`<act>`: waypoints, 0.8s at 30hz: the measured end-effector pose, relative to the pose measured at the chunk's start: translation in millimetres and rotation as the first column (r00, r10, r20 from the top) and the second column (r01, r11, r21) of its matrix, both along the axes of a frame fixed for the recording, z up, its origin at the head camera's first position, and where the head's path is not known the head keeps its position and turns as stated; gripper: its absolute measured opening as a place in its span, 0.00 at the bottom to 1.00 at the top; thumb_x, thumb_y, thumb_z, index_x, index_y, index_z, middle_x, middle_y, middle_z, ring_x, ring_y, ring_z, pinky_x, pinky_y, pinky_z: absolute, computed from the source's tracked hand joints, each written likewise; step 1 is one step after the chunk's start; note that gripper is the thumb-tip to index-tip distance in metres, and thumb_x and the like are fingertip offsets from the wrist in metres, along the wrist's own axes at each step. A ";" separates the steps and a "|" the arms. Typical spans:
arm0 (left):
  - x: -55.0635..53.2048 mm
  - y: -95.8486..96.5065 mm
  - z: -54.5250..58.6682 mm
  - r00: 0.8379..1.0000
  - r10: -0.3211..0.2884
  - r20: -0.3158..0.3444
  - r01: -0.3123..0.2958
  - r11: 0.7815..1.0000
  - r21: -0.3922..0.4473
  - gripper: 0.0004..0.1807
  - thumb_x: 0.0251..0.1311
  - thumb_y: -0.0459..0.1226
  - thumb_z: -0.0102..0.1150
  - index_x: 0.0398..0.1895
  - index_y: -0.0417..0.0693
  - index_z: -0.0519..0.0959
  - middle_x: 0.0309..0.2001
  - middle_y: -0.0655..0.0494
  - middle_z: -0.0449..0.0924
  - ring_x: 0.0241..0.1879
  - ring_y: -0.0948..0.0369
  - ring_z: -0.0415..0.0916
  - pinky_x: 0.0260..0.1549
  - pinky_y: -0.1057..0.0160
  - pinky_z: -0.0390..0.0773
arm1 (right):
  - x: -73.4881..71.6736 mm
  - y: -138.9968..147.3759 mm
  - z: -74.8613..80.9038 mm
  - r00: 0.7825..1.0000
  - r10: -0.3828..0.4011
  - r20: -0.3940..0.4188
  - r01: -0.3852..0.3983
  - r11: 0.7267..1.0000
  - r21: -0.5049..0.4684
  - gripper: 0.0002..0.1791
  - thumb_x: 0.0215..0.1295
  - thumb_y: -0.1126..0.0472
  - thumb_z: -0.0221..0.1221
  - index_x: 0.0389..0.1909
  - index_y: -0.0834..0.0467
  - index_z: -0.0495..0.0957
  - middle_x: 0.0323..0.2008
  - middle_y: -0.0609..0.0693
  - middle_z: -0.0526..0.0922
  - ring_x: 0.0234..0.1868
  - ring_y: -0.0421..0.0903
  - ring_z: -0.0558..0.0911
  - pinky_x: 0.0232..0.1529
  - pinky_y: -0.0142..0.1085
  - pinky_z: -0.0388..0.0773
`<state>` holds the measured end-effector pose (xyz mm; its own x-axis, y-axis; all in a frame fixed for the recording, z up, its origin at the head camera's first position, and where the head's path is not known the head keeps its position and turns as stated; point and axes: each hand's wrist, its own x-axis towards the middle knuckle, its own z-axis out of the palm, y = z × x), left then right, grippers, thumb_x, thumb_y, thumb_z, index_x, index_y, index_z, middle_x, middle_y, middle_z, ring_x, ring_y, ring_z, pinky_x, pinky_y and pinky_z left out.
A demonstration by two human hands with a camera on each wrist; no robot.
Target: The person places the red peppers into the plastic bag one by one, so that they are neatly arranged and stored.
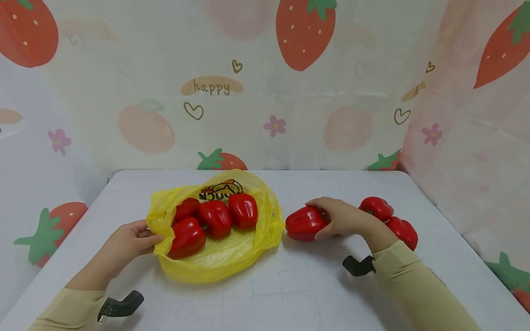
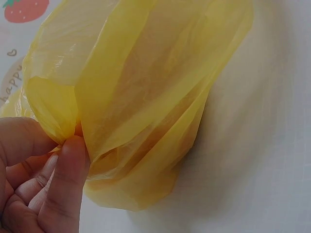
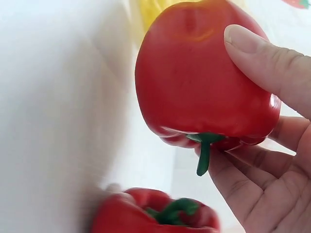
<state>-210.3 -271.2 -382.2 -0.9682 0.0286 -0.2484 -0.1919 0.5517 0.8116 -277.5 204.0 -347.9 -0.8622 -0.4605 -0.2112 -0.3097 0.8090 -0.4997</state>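
Note:
My left hand (image 1: 134, 241) pinches the left rim of a yellow plastic bag (image 1: 219, 271) between thumb and fingers. In the left wrist view the thin bag (image 2: 141, 97) hangs in folds from the pinch. Several red bell peppers (image 1: 214, 218) lie inside the wide mouth of the bag. To the right of the bag, my right hand (image 1: 345, 218) grips another red bell pepper (image 1: 305, 224). The right wrist view shows this pepper (image 3: 204, 77) with its green stem toward the palm, thumb on one side and fingers on the other.
Two more red bell peppers (image 1: 376, 208) lie on the white table (image 1: 281, 294) beyond and beside the right forearm. Black wrist mounts (image 1: 122, 304) stick out from both sleeves. A strawberry-print cloth (image 1: 256, 105) stands behind the table and along its sides.

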 end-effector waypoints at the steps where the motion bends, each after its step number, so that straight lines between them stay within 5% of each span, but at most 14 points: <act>1: 0.0 0.0 0.0 1.000 0.001 0.000 -0.001 1.000 -0.001 0.36 0.55 0.48 0.60 0.62 0.36 0.63 0.54 0.40 0.74 0.45 0.54 0.77 0.42 0.56 0.79 | -0.7 0.1 2.7 1.000 0.002 -0.008 -0.002 1.000 -0.007 0.44 0.40 0.52 0.72 0.61 0.47 0.63 0.55 0.47 0.70 0.56 0.50 0.67 0.42 0.44 0.79; 10: -0.5 -0.1 1.0 1.000 0.000 0.003 0.000 1.000 0.004 0.36 0.55 0.48 0.60 0.62 0.37 0.64 0.54 0.40 0.74 0.45 0.54 0.77 0.43 0.56 0.79 | -4.7 -10.6 30.1 0.998 0.035 -0.047 -0.039 0.995 -0.087 0.45 0.41 0.52 0.73 0.62 0.49 0.62 0.54 0.47 0.70 0.54 0.50 0.69 0.40 0.41 0.80; 24: -0.5 -0.4 1.0 1.000 -0.012 -0.017 0.012 1.000 0.023 0.36 0.55 0.48 0.61 0.62 0.37 0.63 0.53 0.40 0.74 0.46 0.53 0.77 0.42 0.58 0.79 | -10.1 -43.3 49.3 0.992 0.108 -0.064 -0.115 0.986 -0.119 0.45 0.39 0.52 0.73 0.62 0.48 0.63 0.52 0.43 0.71 0.52 0.45 0.70 0.41 0.38 0.80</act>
<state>-210.8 -271.5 -381.3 -0.9718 0.0457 -0.2312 -0.1717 0.5347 0.8274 -287.6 160.7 -298.6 -0.8130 -0.5738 -0.0992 -0.4255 0.7017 -0.5714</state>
